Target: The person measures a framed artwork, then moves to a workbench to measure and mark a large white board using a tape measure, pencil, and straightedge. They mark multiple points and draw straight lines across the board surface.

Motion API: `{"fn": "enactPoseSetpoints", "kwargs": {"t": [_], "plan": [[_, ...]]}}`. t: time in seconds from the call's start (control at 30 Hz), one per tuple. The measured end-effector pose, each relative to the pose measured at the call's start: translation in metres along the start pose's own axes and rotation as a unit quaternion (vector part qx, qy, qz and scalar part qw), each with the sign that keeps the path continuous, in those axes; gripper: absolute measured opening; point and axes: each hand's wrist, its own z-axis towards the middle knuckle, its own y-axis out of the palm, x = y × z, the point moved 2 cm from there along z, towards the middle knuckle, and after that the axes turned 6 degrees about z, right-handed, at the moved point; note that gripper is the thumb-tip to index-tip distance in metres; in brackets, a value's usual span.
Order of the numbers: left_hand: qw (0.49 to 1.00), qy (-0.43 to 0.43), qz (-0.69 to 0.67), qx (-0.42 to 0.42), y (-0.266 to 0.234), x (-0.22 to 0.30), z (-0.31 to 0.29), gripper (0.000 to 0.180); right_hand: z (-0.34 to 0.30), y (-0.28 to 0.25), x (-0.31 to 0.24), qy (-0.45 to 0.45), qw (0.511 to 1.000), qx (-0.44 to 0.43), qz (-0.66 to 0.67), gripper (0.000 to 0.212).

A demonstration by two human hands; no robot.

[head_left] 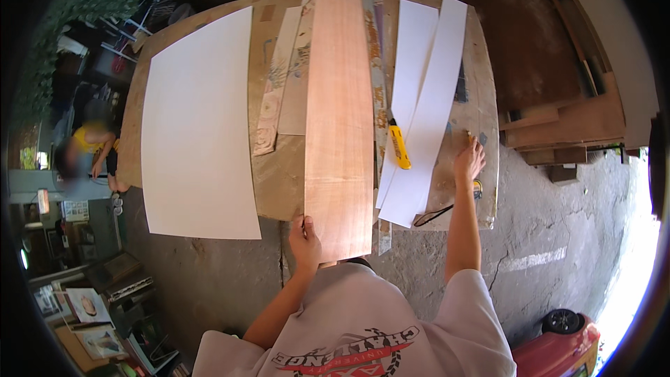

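Looking down through the head view, we see the long wooden plank point(340, 112) lying lengthwise over the tabletop point(279, 199), its near end jutting past the edge toward our body. Our hands are well apart. The left hand point(305, 243) touches the plank at its near left edge with fingers curled, though we cannot tell whether it is clamped on the wood. Our right hand point(470, 161) is well to the right of the plank, fingers reaching forward; we cannot tell whether they close on anything. Just beside that wrist, also right of the plank, sits a tape measure point(477, 190), and a black strap point(434, 216) lies nearer the plank. Between plank and right hand, we have two overlapping white strips point(433, 119) with a yellow-handled cutter point(398, 145) on them. Left of the plank lie a worn narrow board point(274, 98) and, farther left, a large white sheet point(199, 126).
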Motion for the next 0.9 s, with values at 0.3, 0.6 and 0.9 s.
{"fn": "enactPoseSetpoints", "kwargs": {"t": [0.3, 0.6, 0.9], "plan": [[0.998, -0.022, -0.049, -0.027, -0.039, -0.045, 0.018, 0.029, 0.022, 0.015, 0.018, -0.067, 0.995, -0.034, 0.065, 0.044], [0.983, -0.099, -0.147, -0.052, -0.066, -0.106, 0.07, 0.028, -0.081, -0.063, -0.07, -0.081, 0.934, -0.056, 0.343, 0.011], [0.947, -0.235, -0.074, 0.207, -0.168, -0.226, 0.05, 0.052, -0.333, -0.063, -0.178, -0.092, 0.901, -0.317, 0.283, 0.011]]}}
